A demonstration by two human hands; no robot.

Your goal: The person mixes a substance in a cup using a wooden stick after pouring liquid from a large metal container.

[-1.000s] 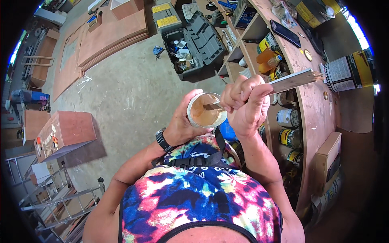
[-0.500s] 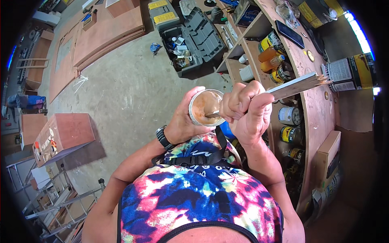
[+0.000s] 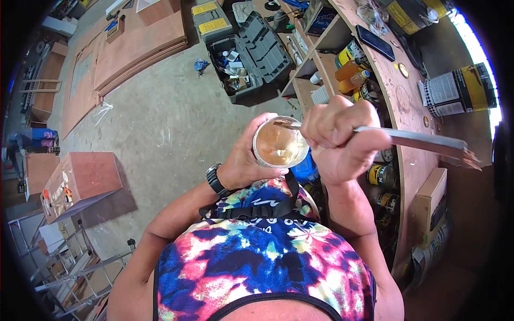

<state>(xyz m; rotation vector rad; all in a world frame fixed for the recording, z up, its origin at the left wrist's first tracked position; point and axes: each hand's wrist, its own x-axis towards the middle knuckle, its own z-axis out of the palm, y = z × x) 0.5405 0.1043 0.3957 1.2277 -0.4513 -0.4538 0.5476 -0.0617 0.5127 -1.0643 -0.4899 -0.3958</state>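
My left hand (image 3: 248, 148) is wrapped round a white cup (image 3: 261, 158) and holds it up in front of my chest. Inside the cup is a glossy tan liquid (image 3: 284, 145) that looks like paint or filler. In a closed fist, my right hand (image 3: 342, 139) grips a wooden stick (image 3: 423, 140). The stick's thin end reaches into the cup at its far side, and its splintered end sticks out to the right above the workbench. My right fingers hide the middle of the stick and sit close to the cup's right rim.
On the right runs a wooden workbench (image 3: 409, 155) with shelves of cans and bottles beneath. A phone (image 3: 375, 44) and a large paint can (image 3: 459, 91) rest on it. An open black toolbox (image 3: 249, 69) stands ahead on the floor, wooden panels (image 3: 139, 53) far left, a wooden box (image 3: 88, 179) left.
My right hand has shifted right and slightly nearer, and the stick's splintered end has swung down and outward. Its tip has moved from the cup's near right side to the far side.
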